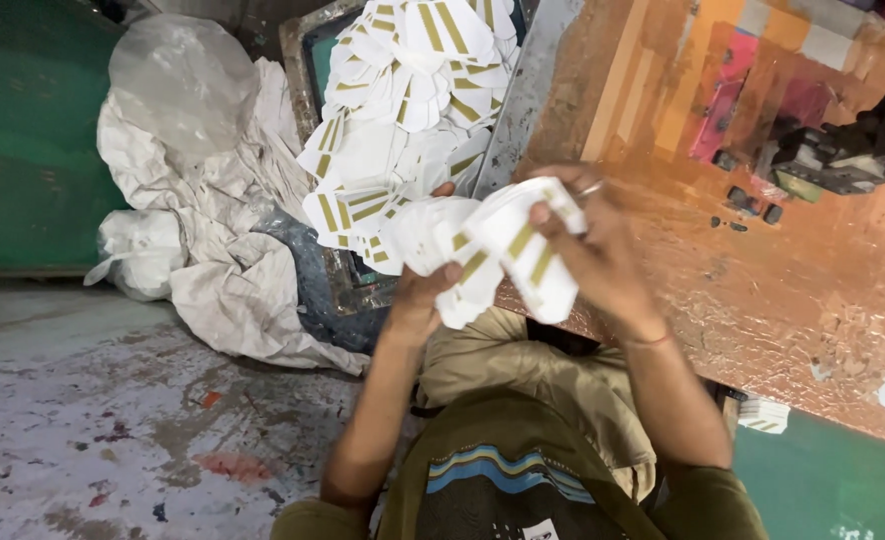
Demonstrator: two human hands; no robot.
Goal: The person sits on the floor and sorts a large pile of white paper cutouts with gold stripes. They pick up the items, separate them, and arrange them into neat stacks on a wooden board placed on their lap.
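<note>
Holding a fanned stack of cards (493,255), white with gold stripes, you have both hands closed on it in front of your chest. Far left of the grip lie crumpled sacks (213,240) and a clear bag (178,80) on the stained floor (83,420). Just up and left of the grip, a heap of like cards (403,110) fills a tray (308,40). Your left hand (425,290) pinches the stack from below, thumb on its lower edge. Your right hand (588,245) clamps the top, fingers curled over the upper cards. Right of the grip runs the orange bench (783,280). To do this well, I'd judge: keep the left pinch firm near the edge, and let the right thumb slide cards singly so the fan stays square and none slips to your lap.
</note>
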